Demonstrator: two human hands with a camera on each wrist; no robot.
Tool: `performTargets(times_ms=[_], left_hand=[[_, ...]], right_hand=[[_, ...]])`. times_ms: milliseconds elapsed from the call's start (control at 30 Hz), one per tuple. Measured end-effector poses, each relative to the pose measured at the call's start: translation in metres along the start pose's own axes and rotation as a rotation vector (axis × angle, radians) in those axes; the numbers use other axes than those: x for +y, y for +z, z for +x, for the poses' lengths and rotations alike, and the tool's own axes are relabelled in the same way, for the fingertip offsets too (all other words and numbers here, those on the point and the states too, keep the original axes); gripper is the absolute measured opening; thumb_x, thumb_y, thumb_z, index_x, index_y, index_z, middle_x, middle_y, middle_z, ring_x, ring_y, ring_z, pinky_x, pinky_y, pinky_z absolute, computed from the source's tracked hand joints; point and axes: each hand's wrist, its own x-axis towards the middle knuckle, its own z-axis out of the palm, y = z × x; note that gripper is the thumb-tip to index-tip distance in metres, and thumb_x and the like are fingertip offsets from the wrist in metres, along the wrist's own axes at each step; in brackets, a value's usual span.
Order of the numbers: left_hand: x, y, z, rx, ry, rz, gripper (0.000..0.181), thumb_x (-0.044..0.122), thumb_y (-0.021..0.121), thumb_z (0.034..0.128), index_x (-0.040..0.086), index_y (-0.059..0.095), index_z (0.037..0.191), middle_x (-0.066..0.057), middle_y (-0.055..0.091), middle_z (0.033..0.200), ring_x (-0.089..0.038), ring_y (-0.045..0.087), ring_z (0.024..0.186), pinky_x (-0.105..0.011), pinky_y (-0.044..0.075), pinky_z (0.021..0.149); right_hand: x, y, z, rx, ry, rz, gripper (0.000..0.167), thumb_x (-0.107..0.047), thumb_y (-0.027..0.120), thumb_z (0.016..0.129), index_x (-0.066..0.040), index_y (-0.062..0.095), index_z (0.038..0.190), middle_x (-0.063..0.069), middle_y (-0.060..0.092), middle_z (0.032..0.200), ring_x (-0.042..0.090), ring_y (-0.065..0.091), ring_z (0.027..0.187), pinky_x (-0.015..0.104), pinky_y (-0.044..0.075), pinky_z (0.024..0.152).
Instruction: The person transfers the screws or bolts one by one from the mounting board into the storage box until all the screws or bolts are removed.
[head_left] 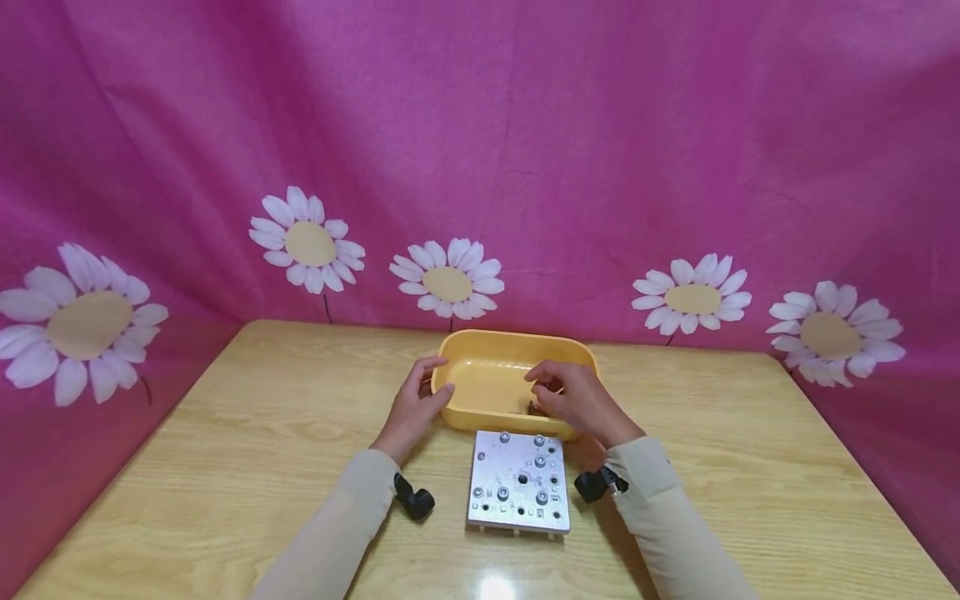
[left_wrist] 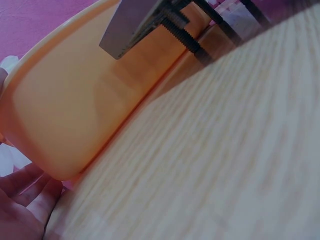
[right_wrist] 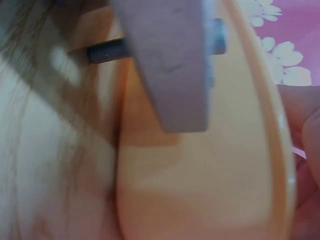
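A yellow plastic tray stands on the table toward the curtain. My left hand holds its left end, with the thumb at the rim and the other fingers along the outside; the left wrist view shows fingers at the tray's lower corner. Over the right part of the tray, my right hand reaches in with bent fingers. Small dark pieces, too small to name, lie below its fingertips. Whether it pinches one is hidden. In front of the tray is a square metal plate bearing several socket-head bolts.
The plate sits raised above the wooden table, with bolt shanks sticking out beneath. It is close to the tray's front wall. A pink curtain with daisies hangs behind and at both sides. Each wrist carries a black camera.
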Motion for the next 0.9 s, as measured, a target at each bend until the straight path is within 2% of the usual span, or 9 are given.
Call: performTargets(times_ms=[167, 200, 267, 500, 633, 800, 900], left_hand=[[0.000, 0.000, 0.000, -0.001, 0.012, 0.003, 0.041, 0.017, 0.064, 0.0916, 0.022, 0.052, 0.130, -0.009, 0.049, 0.133, -0.025, 0.049, 0.123, -0.040, 0.042, 0.103], [0.005, 0.000, -0.003, -0.004, 0.010, 0.003, 0.041, 0.016, 0.063, 0.0917, 0.020, 0.052, 0.131, -0.010, 0.049, 0.133, -0.026, 0.048, 0.123, -0.040, 0.041, 0.103], [0.007, 0.000, -0.003, 0.000, 0.016, 0.004, 0.040, 0.016, 0.064, 0.0912, 0.021, 0.052, 0.130, -0.009, 0.050, 0.132, -0.025, 0.049, 0.122, -0.038, 0.041, 0.103], [0.001, -0.002, -0.002, -0.006, -0.007, 0.015, 0.041, 0.022, 0.064, 0.0918, 0.025, 0.052, 0.130, -0.005, 0.048, 0.134, -0.023, 0.047, 0.124, -0.039, 0.041, 0.104], [0.001, -0.003, -0.001, -0.001, 0.004, 0.022, 0.040, 0.023, 0.064, 0.0918, 0.026, 0.052, 0.129, -0.005, 0.048, 0.134, -0.023, 0.047, 0.124, -0.039, 0.040, 0.105], [0.000, -0.003, 0.000, 0.003, 0.021, 0.006, 0.039, 0.021, 0.065, 0.0911, 0.026, 0.053, 0.128, -0.005, 0.049, 0.133, -0.024, 0.048, 0.123, -0.039, 0.041, 0.104], [-0.002, -0.002, 0.001, -0.003, 0.017, -0.005, 0.040, 0.020, 0.065, 0.0911, 0.024, 0.053, 0.129, -0.005, 0.050, 0.132, -0.024, 0.048, 0.123, -0.038, 0.040, 0.104]], right_hand=[[-0.012, -0.009, -0.004, 0.001, -0.040, -0.020, 0.019, -0.008, 0.064, 0.089, -0.007, 0.068, 0.108, 0.006, 0.068, 0.093, 0.015, 0.061, 0.078, 0.031, 0.053, 0.071], [-0.015, -0.011, -0.004, -0.001, -0.052, -0.024, 0.019, -0.008, 0.064, 0.089, -0.007, 0.068, 0.107, 0.005, 0.068, 0.091, 0.014, 0.062, 0.077, 0.031, 0.053, 0.070], [-0.023, -0.014, -0.005, -0.023, -0.066, -0.026, 0.018, -0.008, 0.064, 0.088, -0.006, 0.068, 0.106, 0.002, 0.067, 0.087, 0.014, 0.062, 0.075, 0.030, 0.054, 0.068], [-0.050, -0.019, -0.016, -0.189, -0.107, -0.068, 0.012, -0.007, 0.067, 0.087, -0.009, 0.065, 0.099, -0.004, 0.062, 0.081, 0.013, 0.057, 0.073, 0.027, 0.052, 0.063], [-0.065, -0.019, -0.022, -0.289, -0.115, -0.072, 0.012, -0.005, 0.069, 0.086, -0.010, 0.064, 0.095, -0.005, 0.060, 0.079, 0.013, 0.057, 0.073, 0.027, 0.052, 0.064], [-0.078, -0.011, -0.029, -0.394, -0.163, -0.122, 0.012, -0.007, 0.070, 0.086, -0.011, 0.063, 0.095, -0.009, 0.060, 0.080, 0.009, 0.056, 0.074, 0.026, 0.050, 0.069], [-0.085, -0.003, -0.032, -0.447, -0.195, -0.158, 0.010, -0.010, 0.070, 0.086, -0.012, 0.063, 0.093, -0.011, 0.059, 0.078, 0.006, 0.054, 0.072, 0.023, 0.049, 0.068]])
